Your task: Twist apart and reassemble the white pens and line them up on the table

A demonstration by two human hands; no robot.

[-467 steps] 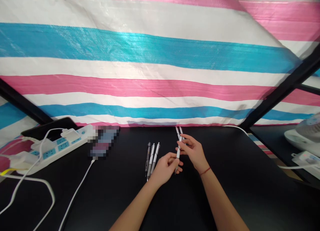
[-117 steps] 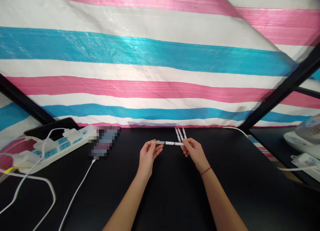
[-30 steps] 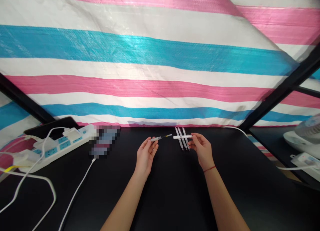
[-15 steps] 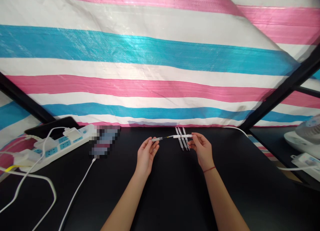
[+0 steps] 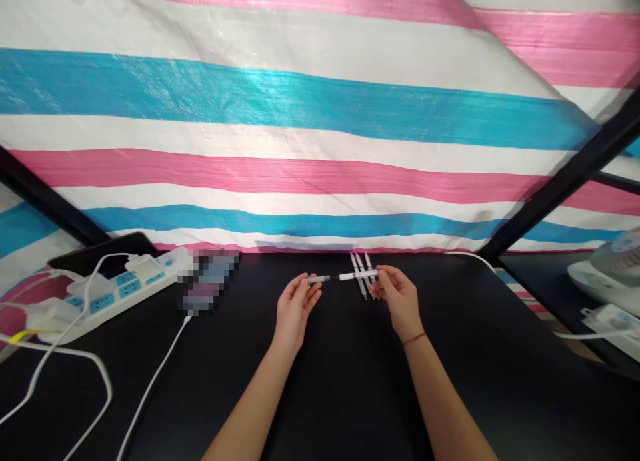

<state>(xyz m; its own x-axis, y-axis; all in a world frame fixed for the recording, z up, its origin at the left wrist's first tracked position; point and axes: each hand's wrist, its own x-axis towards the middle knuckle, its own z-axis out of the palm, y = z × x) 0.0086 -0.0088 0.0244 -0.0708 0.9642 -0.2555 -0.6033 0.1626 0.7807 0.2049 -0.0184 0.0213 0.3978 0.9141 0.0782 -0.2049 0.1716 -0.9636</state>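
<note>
My left hand (image 5: 296, 308) pinches a greyish, see-through pen section (image 5: 319, 279) between thumb and fingers. A thin dark refill (image 5: 335, 278) shows in the short gap to the right of it. My right hand (image 5: 400, 298) grips the far end of a white pen barrel (image 5: 347, 276), held level and in line with the other section. Both parts are above the black table. Several slim white pens (image 5: 361, 286) lie side by side behind and under the barrel, partly covered by it and by my right fingers.
At the left, a white power strip (image 5: 173, 264) holds plugs and cables. A blurred-out phone-like device (image 5: 210, 281) lies beside it with a white cable (image 5: 155, 374). A fan-like white appliance (image 5: 595, 281) stands at the right. Striped sheeting (image 5: 320, 108) hangs behind the black table (image 5: 350, 394).
My right hand has moved left with the white barrel, so the gap to the left-hand section is shorter and less refill shows. My left hand has barely shifted.
</note>
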